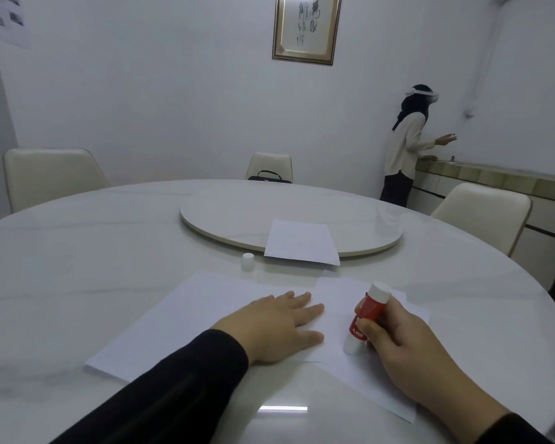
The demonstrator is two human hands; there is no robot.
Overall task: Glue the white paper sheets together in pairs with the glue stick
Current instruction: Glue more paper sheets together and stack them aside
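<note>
I can see white lettering down the red barrel of the glue stick (367, 312), but it is too blurred for me to read. The brushed characters in the framed calligraphy (307, 27) at the top centre of the frame are likewise beyond my reading.

At lower right, my right hand (401, 344) grips the glue stick, fingers and thumb curled round the barrel. The stick is tilted, its white end cap up and away from me, its pale glue tip down on the sheet at the lower right of centre. The wrist comes in from the bottom right corner.

At lower centre, my left hand (282, 325) lies palm down on the large white sheet (186, 318), fingers straight and slightly spread, holding nothing, the dark sleeve (161, 398) running to the bottom left. A second sheet (366, 379) lies under the glue stick, overlapping the first one's right side.

The glue stick's white cap (247, 260) stands alone on the round table (77, 251), just left of centre. Another white sheet (302, 241) sits right of centre, resting partly on the turntable (231, 213) and overhanging its near rim.

At the right, a person (404, 145) stands facing the wall by a counter.
</note>
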